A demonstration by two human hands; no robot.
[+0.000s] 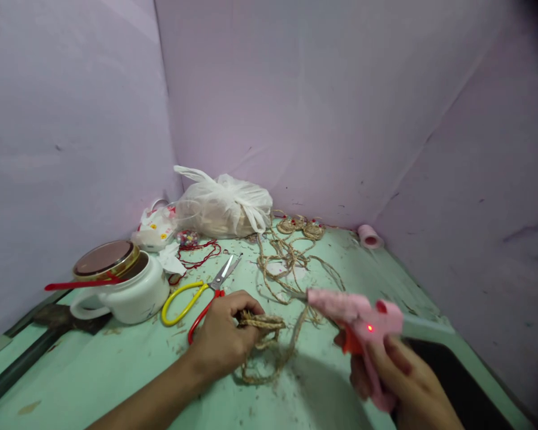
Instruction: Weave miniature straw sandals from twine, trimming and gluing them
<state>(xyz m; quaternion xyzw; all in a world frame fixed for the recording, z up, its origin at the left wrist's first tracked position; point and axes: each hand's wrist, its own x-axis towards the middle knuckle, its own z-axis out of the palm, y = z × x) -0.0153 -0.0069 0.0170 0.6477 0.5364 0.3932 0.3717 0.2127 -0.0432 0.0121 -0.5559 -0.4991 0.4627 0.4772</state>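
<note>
My left hand [228, 331] pinches a small coil of braided jute rope [265, 323] at the front middle of the table. From the coil a length of the rope loops down and runs back toward a loose tangle of jute rope [287, 257]. In my right hand [401, 373] is a pink glue gun [354, 310], its red light lit and its nozzle pointing left, a short way right of the coil and apart from it. Scissors [213, 286] with one yellow and one red handle lie half open just behind my left hand.
At left stand a white mug [137, 295], its lid [107, 260] and a red stick [85, 282] on top, and a hammer [56, 322]. A white plastic bag [226, 203], red thread [201, 257], finished-looking jute coils [300, 226] and a pink roll [370, 237] lie behind. A dark flat object [452, 382] is at right.
</note>
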